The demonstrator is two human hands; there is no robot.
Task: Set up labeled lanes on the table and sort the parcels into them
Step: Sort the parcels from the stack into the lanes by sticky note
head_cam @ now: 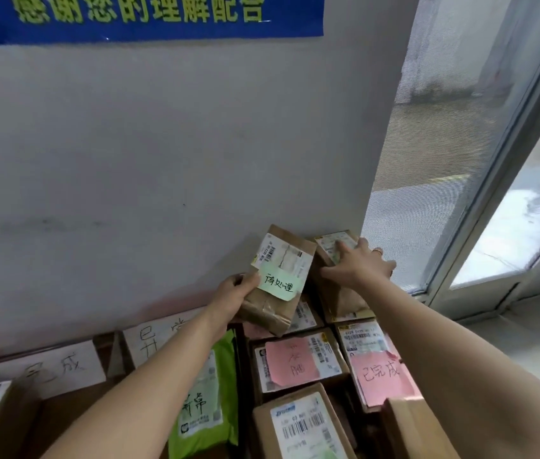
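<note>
nearest the person, a barcode box [301, 425] sits between the two forearms, and a green mailer [205, 399] lies under the left forearm. a bit further on, a pink-note box [291, 362] lies below the hands, with a second pink-note box [381, 376] tucked under the right forearm. left of the left arm, a white card [63, 366] with handwriting leans at the foot of the wall [129, 160].

the left hand [233, 294] grips a brown parcel [268, 309] tilted in the air, thumb on its green note [278, 286]. just right of it, the right hand [358, 265] rests with fingers spread flat on another parcel [338, 293] that stands against the wall. hands are close but apart. a window [460, 144] is past the right hand, and a blue banner [142, 18] hangs high above.
</note>
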